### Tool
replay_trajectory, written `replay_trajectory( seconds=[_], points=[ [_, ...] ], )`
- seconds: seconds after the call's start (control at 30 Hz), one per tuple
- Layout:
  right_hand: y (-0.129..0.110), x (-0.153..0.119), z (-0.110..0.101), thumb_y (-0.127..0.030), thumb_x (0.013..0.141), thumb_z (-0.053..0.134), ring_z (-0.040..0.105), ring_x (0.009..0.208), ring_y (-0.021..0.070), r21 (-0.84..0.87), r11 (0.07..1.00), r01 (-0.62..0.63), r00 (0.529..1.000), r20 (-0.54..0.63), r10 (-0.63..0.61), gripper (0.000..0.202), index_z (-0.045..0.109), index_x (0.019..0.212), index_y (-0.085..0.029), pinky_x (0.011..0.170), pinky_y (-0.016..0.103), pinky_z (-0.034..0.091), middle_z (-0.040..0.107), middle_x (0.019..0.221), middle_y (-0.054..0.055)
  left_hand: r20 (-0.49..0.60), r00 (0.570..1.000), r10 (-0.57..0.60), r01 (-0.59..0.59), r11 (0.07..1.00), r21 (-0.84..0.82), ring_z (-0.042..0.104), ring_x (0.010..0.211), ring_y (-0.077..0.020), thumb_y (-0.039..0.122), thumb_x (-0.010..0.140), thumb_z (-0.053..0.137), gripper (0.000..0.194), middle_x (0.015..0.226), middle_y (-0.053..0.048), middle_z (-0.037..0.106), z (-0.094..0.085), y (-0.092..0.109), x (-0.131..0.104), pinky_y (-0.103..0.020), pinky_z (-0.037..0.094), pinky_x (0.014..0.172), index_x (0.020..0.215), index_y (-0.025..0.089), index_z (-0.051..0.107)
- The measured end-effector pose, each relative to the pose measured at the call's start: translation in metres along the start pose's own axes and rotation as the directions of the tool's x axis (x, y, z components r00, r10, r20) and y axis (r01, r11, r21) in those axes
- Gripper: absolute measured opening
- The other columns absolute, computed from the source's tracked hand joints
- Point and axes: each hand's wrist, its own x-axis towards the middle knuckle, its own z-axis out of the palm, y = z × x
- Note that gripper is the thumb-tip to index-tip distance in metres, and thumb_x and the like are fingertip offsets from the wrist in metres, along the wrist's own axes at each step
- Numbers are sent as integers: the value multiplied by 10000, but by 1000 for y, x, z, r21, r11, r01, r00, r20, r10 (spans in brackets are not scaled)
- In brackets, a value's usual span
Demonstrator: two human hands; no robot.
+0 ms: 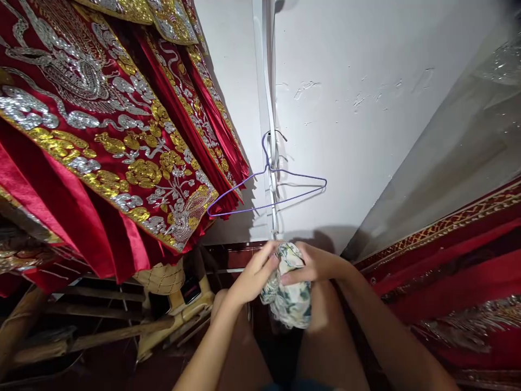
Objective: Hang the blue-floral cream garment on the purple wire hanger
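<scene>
Low in the middle of the head view, both my hands grip a bunched, cream cloth with green leaf print (293,304); its exact kind does not show. My left hand (258,274) closes on its left side, thumb on top. On the right side, my right hand (311,263) presses the fabric with its thumb in front and its other fingers mostly hidden behind. The cloth hangs down over my lap in folds. Just above my hands, a purple wire hanger (266,206) hangs bare from a hook on the white wall strip.
Red embroidered cloths (134,125) with gold and silver sequins hang at the left. More red decorated fabric (459,266) lies along the right, below clear plastic sheeting (459,125). Bamboo or wooden furniture (179,320) stands at lower left. A white wall (345,65) rises ahead.
</scene>
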Motion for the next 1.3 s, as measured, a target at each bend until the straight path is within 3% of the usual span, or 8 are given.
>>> replay_trajectory(
  seconds=[0.07, 0.17, 0.33, 0.53, 0.7, 0.9, 1.17, 1.3],
  points=[
    [-12, 0, -18, -296, 801, 691, 586, 627, 171, -145, 989, -22, 1000, 8, 23, 154, 706, 718, -166, 569, 268, 447, 682, 691, 15, 192, 974, -124, 110, 991, 81, 588, 721, -202, 574, 989, 423, 518, 764, -46, 647, -4, -8, -9, -294, 489, 716, 810, 163, 684],
    [-13, 10, -47, -212, 800, 613, 608, 652, 175, -256, 966, 30, 977, -196, -82, 126, 719, 745, -176, 581, 266, 454, 692, 715, 19, 171, 963, -208, 154, 947, 283, 471, 580, -147, 522, 951, 529, 493, 579, 11, 534, -17, -10, -26, -273, 453, 694, 609, 172, 586],
    [22, 47, -84, -277, 820, 647, 639, 1080, 238, -334, 930, 151, 689, -639, -342, 400, 674, 1216, -228, 869, 323, 491, 691, 1228, 80, -123, 957, -261, 288, 833, 473, 511, 538, -187, 441, 859, 642, 374, 546, -11, 573, -75, -2, -45, -317, 465, 738, 567, 211, 595],
    [57, 58, -88, -437, 858, 599, 509, 618, 165, -374, 924, -79, 723, -660, -206, 284, 590, 700, -201, 563, 259, 373, 564, 617, -6, -240, 964, -116, 255, 667, 700, 621, 1031, -307, 367, 897, 429, 247, 1019, -140, 694, -124, 9, -22, -429, 460, 967, 804, 209, 595],
    [42, 26, -79, -480, 828, 629, 344, 573, 119, -351, 926, -142, 639, -746, -185, 425, 389, 598, -216, 510, 252, 243, 354, 563, -44, -316, 946, -75, 286, 651, 703, 623, 869, -268, 388, 902, 358, 286, 882, -102, 679, -131, 13, 9, -403, 501, 862, 727, 217, 506],
    [35, 9, -75, -397, 783, 634, 330, 599, 118, -293, 941, -170, 622, -772, -129, 344, 386, 624, -219, 528, 250, 244, 340, 600, -51, -108, 941, -321, 308, 677, 669, 645, 831, -286, 422, 794, 464, 270, 846, -98, 715, -134, 1, 31, -400, 494, 830, 722, 205, 608],
    [33, 13, -49, -425, 835, 575, 348, 579, 126, -225, 970, -95, 691, -716, -99, 349, 390, 615, -227, 533, 259, 294, 381, 594, -45, -244, 946, 216, -16, 779, 626, 593, 814, -177, 245, 856, 502, 100, 889, -24, 659, -105, 35, 60, -279, 440, 758, 885, 192, 583],
    [33, -4, -57, -356, 789, 660, 452, 565, 141, -253, 967, 15, 513, -828, -225, 449, 554, 1207, -230, 536, 257, 357, 534, 692, -51, -309, 919, 246, -20, 810, 586, 615, 742, -159, 177, 842, 489, 361, 907, -10, 714, -98, 34, 72, -255, 435, 687, 1182, 191, 612]
  ],
)
